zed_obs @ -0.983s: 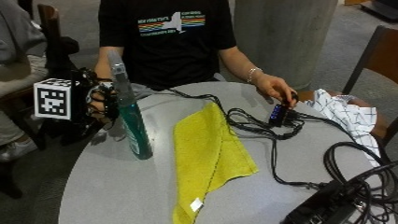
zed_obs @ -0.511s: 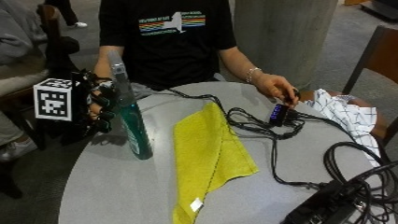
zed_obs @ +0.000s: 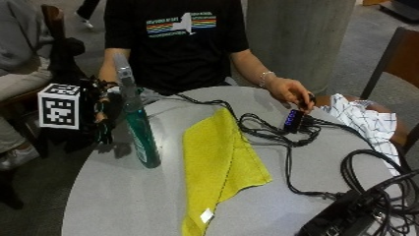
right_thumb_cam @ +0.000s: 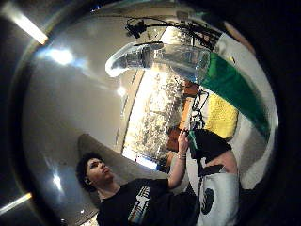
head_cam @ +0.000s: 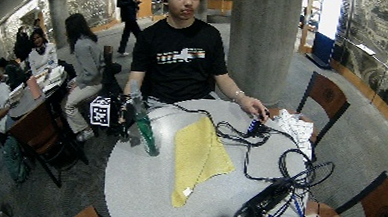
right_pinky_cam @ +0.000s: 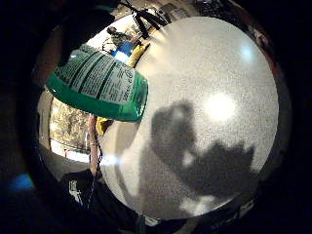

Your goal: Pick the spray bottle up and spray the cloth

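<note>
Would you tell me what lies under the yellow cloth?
The yellow cloth lies flat on the round grey table; anything beneath it is covered and cannot be seen.

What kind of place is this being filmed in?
Probably a public hall or cafe-like seating area: a round table, a thick concrete pillar, wooden chairs, and other people seated at a nearby table.

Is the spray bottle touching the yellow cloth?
Apart. The outside view shows bare table between the spray bottle base and the yellow cloth.
</note>
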A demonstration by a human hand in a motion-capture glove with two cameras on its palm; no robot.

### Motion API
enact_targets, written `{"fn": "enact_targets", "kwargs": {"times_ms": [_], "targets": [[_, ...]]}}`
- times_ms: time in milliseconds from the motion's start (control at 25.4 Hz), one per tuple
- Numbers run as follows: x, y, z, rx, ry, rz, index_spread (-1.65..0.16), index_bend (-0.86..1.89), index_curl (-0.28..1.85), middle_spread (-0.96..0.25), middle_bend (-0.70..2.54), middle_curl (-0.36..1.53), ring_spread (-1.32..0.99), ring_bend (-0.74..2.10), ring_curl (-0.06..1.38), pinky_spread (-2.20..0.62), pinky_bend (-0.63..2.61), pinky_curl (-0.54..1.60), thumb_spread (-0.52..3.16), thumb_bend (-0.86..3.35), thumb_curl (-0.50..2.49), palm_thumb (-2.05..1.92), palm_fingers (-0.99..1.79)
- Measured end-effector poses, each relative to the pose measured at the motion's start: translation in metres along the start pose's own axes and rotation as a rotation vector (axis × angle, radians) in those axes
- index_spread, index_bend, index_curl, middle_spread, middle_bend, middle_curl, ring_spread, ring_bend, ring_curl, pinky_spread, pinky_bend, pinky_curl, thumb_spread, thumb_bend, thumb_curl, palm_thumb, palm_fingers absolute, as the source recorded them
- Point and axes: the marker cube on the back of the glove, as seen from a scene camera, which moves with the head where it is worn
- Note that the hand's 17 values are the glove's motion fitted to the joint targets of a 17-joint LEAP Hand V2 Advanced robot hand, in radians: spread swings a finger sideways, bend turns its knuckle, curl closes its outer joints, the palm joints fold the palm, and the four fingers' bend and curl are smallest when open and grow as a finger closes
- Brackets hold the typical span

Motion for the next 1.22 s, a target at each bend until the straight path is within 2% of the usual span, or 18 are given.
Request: {"fn": "enact_targets", "kwargs": {"times_ms": [668, 1219], "targets": [[0.007, -0.056, 0.032, -0.066, -0.002, 0.01, -0.44, 0.1, 0.25, 0.01, 0.24, 0.41, -0.03, 0.21, 0.32, 0.2, 0.58, 0.34, 0.91, -0.05, 0.45, 0.75, 0.15], [0.015, -0.085, 0.047, -0.086, -0.085, -0.002, -0.45, 0.12, 0.22, 0.0, 0.27, 0.4, -0.02, 0.25, 0.32, 0.21, 0.6, 0.33, 0.88, -0.03, 0.41, 0.73, 0.17]]}}
